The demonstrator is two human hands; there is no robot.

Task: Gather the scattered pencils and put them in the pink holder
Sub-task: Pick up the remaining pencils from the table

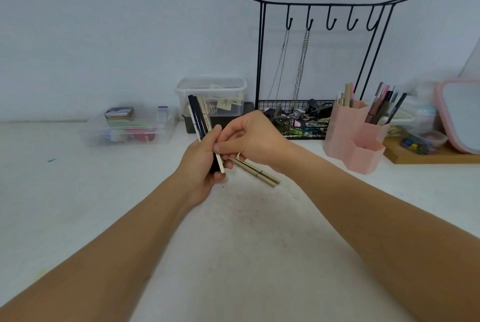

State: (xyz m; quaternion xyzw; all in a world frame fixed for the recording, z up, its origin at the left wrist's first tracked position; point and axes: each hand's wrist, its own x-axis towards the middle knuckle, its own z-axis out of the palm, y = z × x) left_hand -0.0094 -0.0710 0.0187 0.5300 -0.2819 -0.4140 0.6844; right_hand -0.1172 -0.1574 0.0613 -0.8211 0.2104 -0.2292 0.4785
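Observation:
My left hand (201,168) is closed around a small bundle of pencils (198,116), black and beige ones, held upright above the white table. My right hand (249,139) meets the bundle from the right, its thumb and fingers pinching the pencils' lower part. Two beige pencils (259,172) lie side by side on the table just below my right hand. The pink holder (354,139) stands to the right, its tall back compartments filled with several pencils (384,108) and its low front compartment holding none that I can see.
A black wire rack (322,61) with hooks, chains and a basket of clips stands behind my hands. Clear plastic boxes (130,126) sit at the left and back. A wooden tray (428,156) and a pink-framed mirror (462,113) are at the far right.

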